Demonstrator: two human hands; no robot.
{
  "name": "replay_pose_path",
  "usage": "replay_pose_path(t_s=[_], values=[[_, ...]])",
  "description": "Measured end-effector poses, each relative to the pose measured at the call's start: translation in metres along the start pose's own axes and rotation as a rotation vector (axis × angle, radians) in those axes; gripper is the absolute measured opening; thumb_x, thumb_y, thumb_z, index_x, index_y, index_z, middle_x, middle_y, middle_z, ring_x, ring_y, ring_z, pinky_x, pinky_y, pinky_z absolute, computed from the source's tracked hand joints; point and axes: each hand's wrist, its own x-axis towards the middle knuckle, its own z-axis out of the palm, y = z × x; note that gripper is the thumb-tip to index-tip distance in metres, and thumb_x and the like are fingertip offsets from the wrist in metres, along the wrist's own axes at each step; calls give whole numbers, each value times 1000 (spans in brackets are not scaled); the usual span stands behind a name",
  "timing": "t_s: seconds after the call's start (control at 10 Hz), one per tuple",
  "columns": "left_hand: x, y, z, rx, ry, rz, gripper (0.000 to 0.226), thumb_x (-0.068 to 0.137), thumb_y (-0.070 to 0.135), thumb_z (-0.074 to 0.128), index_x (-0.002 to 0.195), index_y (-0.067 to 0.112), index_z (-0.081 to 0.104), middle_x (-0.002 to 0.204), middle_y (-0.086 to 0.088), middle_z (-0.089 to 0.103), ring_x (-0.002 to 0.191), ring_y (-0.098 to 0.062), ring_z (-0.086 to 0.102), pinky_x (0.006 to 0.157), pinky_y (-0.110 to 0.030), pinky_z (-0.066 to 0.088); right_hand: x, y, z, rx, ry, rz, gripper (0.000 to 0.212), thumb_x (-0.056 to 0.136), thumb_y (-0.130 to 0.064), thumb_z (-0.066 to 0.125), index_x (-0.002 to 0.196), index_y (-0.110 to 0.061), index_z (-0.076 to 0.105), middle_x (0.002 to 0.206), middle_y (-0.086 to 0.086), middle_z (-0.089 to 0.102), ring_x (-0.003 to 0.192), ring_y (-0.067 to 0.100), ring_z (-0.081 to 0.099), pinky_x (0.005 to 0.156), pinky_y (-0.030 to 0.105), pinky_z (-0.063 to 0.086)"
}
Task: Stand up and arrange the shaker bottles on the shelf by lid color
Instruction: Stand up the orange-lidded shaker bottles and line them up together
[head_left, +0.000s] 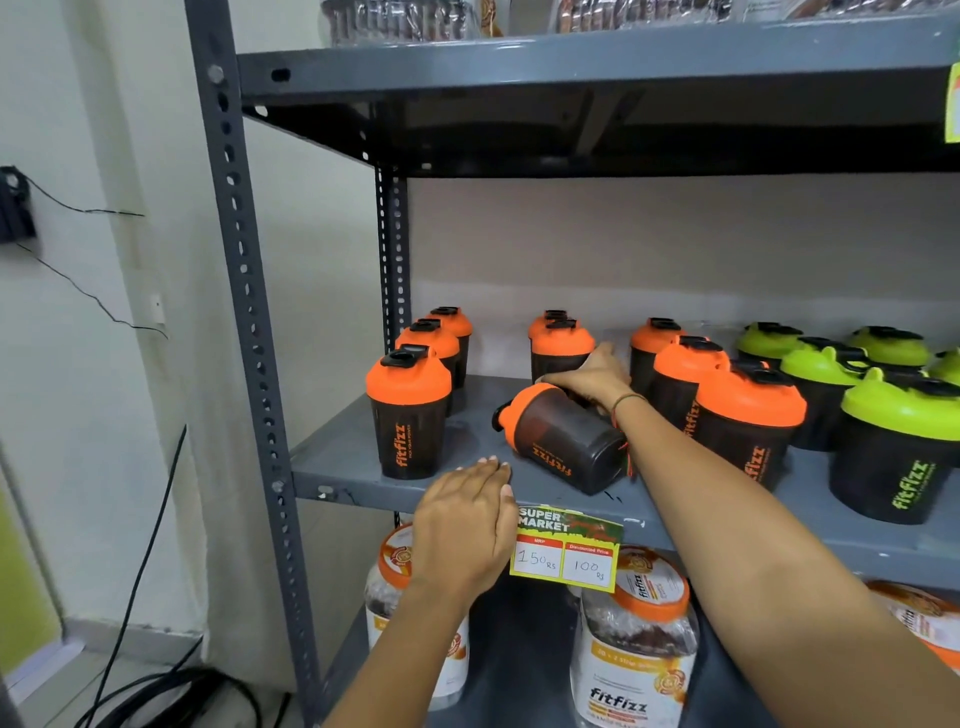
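Shelf (363, 462): upright shaker bottles (408, 415) ranged left and right; one toppled bottle (566, 441) laid between, front centre.

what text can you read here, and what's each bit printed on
"fitfizz": upright orange-lidded dark shaker bottle, lying orange-lidded bottle, green-lidded bottle
"SUPER MARKET", "MRP", "150 Rs", "Discounted Price", "100 Rs": yellow price tag on the shelf edge
"fitfizz": clear jar with orange lid
The small print on the bottles and the jar is too blurred to read.

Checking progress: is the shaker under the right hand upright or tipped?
Tipped: the shaker lies on its side, orange lid pointing left, right hand on it.
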Motion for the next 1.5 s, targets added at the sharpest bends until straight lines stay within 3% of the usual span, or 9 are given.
replay_pose_path(t_s=[0.1,0.4,0.6,0.7,0.8,0.9,1.1,1.4,1.5], values=[[0,0,1,8,3,3,43,94,32,37,112,16,73,114,-1,72,107,-13,66,99,-32,45,-1,3,7,40,21,24,102,54,-54,89,126,-7,35,121,15,60,113,36,59,90,39,50],[1,1,0,5,25,13,43,93,31,37,110,15,74,112,-3,73,106,-15,67,98,-34,48,-14,10,14,146,101,41,98,55,-48,90,123,-8,31,126,17,57,117,36,56,79,34,39],[1,2,-4,0,3,0,44,94,31,37,111,14,73,113,-4,73,107,-15,66,99,-34,47,-23,12,0,330,106,107,112,59,-30,92,141,-6,19,148,18,32,134,37,39,105,42,39],[1,4,-7,14,-11,-7,44,93,32,36,111,14,73,112,-4,73,106,-15,66,99,-34,47,-32,2,-13,460,341,-9,69,71,-27,78,126,-12,39,129,10,47,122,33,49,88,30,45],[0,5,-9,7,-30,-11,45,93,31,36,110,12,73,111,-6,73,106,-17,67,99,-35,47,-45,-21,-29,256,249,-195,40,74,-46,73,99,-26,49,99,-5,51,102,24,57,70,29,37],[0,7,-13,-5,-41,-14,45,93,30,36,109,10,73,110,-7,73,105,-18,67,99,-34,47,-72,-43,-38,-138,-66,-398,64,65,-72,69,106,-25,56,105,-5,56,99,19,54,75,31,38],[-4,5,-18,-84,-59,-19,49,93,30,32,108,6,73,109,-11,73,103,-22,68,102,-36,45,-119,-49,-38,-759,-334,-443,118,49,-74,78,143,-19,33,144,8,45,129,35,48,99,49,46],[-6,5,-19,-179,-73,-44,55,92,33,28,113,5,70,115,-11,71,110,-21,64,109,-34,36,-116,-27,-51,-662,-402,-262,102,59,-59,80,138,-10,38,130,9,56,114,30,56,86,40,51],[-6,4,-19,-178,-95,-41,58,92,35,24,116,6,69,119,-10,69,115,-20,62,111,-34,35,-112,-11,-52,-220,-432,-191,66,63,-40,84,117,-13,57,113,4,64,108,26,61,86,35,53]])
